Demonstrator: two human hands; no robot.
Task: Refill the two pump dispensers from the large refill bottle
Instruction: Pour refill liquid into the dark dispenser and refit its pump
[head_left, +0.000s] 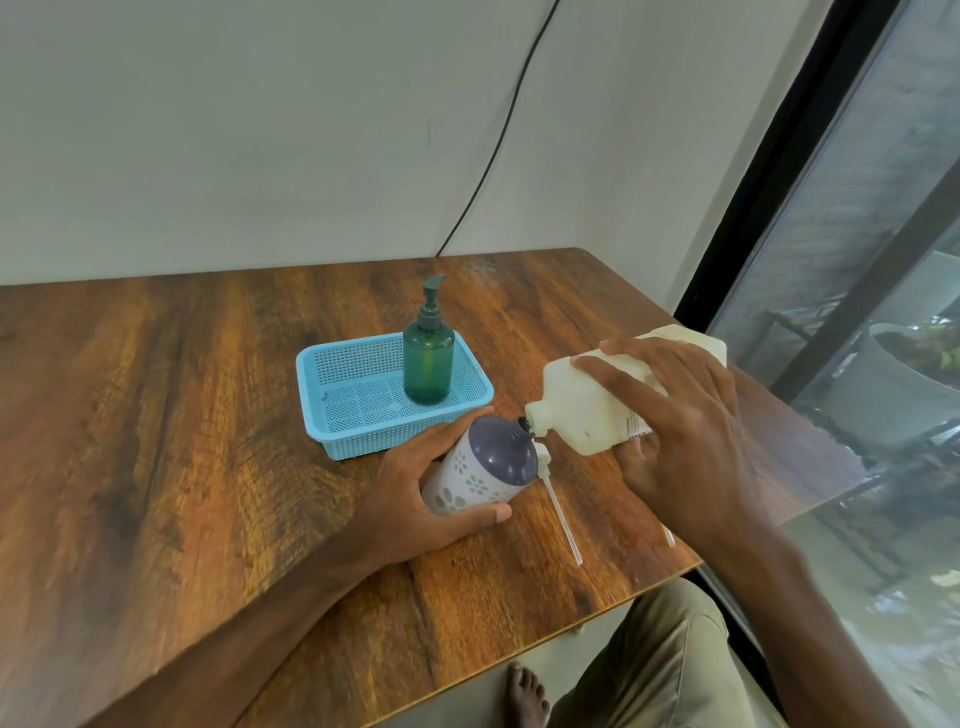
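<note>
"Khaki knee (670, 670) and a bare foot (527, 693) at the bottom edge — what sits above them?"

"Bench (156, 415), dark wood grain, with both arms reaching over it. Left hand (415, 493) is wrapped round the purple dispenser (493, 462), thumb on the near side and fingers behind. It holds the dispenser tilted, open neck up and to the right."

"And the bottle?"

"Bottle (582, 405) is in the right hand (685, 441) — fingers spread across its top face, thumb showing beneath. It is tipped over, base toward the window (857, 260), mouth meeting the purple dispenser's neck. So it lies just right of the left hand, under the right one's fingers."

"Where's the pump?"

"Pump (558, 509) lies on the bench just beside the purple dispenser, head below the bottle's mouth, tube pointing at the near edge."

"Second dispenser?"

"Green dispenser (429, 364) stands upright, top fitted, in the back right corner of the basket (332, 374), beyond the left hand and apart from it. Cable (498, 140) runs down the wall behind."
</note>
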